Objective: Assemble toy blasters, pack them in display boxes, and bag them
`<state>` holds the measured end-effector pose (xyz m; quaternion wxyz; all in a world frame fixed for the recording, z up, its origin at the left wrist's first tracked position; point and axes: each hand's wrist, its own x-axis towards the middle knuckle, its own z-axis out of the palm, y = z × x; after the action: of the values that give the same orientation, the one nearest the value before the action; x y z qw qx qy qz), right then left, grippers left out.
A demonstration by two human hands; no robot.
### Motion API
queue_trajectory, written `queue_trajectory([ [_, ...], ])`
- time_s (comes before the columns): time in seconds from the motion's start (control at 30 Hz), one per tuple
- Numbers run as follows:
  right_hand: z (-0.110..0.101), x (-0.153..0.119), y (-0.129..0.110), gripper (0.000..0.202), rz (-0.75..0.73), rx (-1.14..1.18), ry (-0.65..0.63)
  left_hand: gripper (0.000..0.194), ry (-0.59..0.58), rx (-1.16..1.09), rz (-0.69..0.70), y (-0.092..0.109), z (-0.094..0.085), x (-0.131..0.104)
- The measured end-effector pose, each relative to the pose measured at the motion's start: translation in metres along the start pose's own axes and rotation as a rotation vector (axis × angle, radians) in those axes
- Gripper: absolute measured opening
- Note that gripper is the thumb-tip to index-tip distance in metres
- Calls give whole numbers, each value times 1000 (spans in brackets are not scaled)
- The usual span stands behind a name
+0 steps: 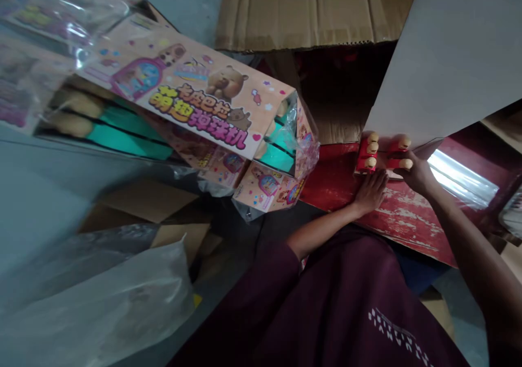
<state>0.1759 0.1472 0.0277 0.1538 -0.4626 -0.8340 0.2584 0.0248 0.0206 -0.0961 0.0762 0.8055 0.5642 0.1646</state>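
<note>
Maroon shirt (pixel 326 296) up close; ahead, tan-topped red toys (pixel 372 148) over the red tabletop (pixel 411 215); left hand (pixel 370 194) beside, fingers outstretched; right hand (pixel 422 174) at one, finger grip unclear. Steady them, touch lightly!

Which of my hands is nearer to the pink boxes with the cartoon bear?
Left. Your left hand is to the right of the pink boxes, by the red surface; your right hand is farther right, at a red toy.
</note>
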Motion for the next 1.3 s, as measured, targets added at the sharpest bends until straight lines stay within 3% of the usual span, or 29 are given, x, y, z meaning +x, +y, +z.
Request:
queue_trajectory([
  [0.1,11,-5,-2,37,-47,-46,96,67,10,-8,2,0,-2,0],
  [0.23,32,-27,-17,73,-29,-32,452,66,38,-12,6,0,-1,0],
  [0.3,47,-29,-24,86,28,-32,546,66,53,-20,-1,-1,1,0],
  [0.43,75,-8,-35,80,227,-4,506,61,47,-56,-4,-2,6,-4],
  [0.53,81,4,-45,80,345,73,396,61,29,-64,-31,-4,6,-10],
  [0.6,76,-1,-54,85,353,166,345,64,42,-55,-54,-9,5,-15],
  [0.7,59,-30,-64,89,300,280,363,68,107,-32,-48,-23,1,-26],
  [0.8,30,-78,-57,69,320,313,471,68,220,-37,-33,-30,-5,-38],
  [0.87,1,-115,-40,55,381,331,559,64,303,-82,-12,-21,-11,-41],
  [0.93,-34,-150,-15,47,440,333,660,57,364,-171,69,2,-19,-31],
  [1.03,-93,-196,33,42,510,233,868,52,428,-341,209,52,-33,31],
  [1.1,-131,-222,68,41,584,105,1009,50,474,-418,219,85,-39,104],
  [1.17,-162,-246,106,41,662,-39,1102,50,463,-440,140,111,-41,191],
  [1.2,-174,-257,124,41,698,-110,1116,50,418,-414,56,121,-40,234],
  [1.27,-189,-280,157,40,766,-240,1068,54,193,-221,-168,134,-34,313],
  [1.3,-191,-290,170,39,794,-291,1018,56,128,-182,-202,137,-30,347],
])
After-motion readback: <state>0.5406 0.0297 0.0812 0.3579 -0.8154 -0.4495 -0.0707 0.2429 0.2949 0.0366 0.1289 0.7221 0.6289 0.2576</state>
